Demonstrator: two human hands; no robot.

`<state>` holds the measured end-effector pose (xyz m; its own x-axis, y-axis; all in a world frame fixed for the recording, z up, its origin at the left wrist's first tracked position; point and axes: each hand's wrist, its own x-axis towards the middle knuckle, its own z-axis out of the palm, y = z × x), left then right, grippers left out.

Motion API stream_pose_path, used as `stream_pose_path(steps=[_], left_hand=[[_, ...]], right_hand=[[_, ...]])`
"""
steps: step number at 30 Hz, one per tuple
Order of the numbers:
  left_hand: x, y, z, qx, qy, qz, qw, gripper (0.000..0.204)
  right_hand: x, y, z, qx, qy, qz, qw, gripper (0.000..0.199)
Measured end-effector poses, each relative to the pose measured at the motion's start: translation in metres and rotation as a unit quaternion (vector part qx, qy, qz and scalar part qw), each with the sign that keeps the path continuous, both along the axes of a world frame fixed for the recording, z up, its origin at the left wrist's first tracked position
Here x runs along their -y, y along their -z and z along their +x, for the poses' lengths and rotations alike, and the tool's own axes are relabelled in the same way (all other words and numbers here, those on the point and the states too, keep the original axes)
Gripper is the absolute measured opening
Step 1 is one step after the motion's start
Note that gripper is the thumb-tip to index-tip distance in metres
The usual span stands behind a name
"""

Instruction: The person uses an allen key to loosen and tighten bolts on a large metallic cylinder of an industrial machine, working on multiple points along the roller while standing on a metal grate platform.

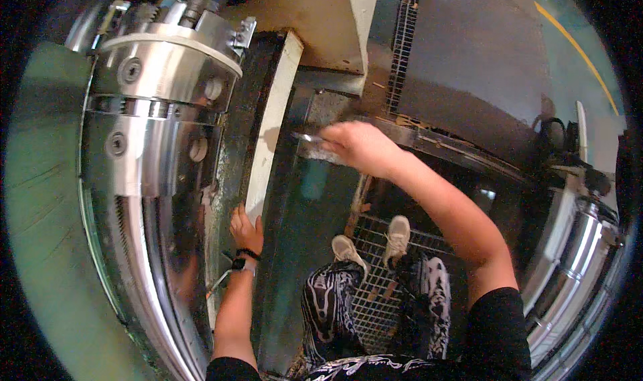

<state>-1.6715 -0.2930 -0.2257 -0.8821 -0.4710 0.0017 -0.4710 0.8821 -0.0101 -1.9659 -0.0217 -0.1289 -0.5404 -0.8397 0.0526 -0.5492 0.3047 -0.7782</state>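
My left hand lies flat with its fingers stretched along the lower end of a pale ledge, beside a large machine. A dark strap and a watch are on that wrist. Farther out and to the right, my right hand is closed round a small shiny metal piece that points left toward the ledge. Motion blurs the piece, and its exact kind cannot be made out. Left of the ledge sits a big polished steel chuck with round bolt heads and jaws at its top.
Below the chuck a long steel shaft curves toward the lower edge. My shoes stand on a metal grating. A dark flat plate lies at the far right, and shiny metal cylinders line the right rim.
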Motion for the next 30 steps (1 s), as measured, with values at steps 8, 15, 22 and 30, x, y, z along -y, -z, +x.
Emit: stream_pose_path(steps=[8, 15, 22, 30], left_hand=[[-0.002, 0.049, 0.022, -0.132, -0.036, -0.038, 0.990, 0.055], [-0.002, 0.041, 0.003, -0.139, -0.097, -0.052, 0.984, 0.044], [0.006, 0.026, -0.014, -0.110, -0.089, -0.018, 0.990, 0.031], [0.016, 0.031, -0.024, -0.157, -0.075, -0.013, 0.985, 0.024]], right_hand=[[0.112, 0.039, -0.062, -0.189, -0.006, -0.107, 0.976, 0.016], [0.167, 0.070, -0.085, -0.313, 0.003, -0.180, 0.933, 0.015], [0.175, 0.062, -0.091, -0.347, 0.021, -0.152, 0.925, 0.012], [0.177, 0.064, -0.106, -0.403, -0.016, -0.188, 0.896, 0.015]])
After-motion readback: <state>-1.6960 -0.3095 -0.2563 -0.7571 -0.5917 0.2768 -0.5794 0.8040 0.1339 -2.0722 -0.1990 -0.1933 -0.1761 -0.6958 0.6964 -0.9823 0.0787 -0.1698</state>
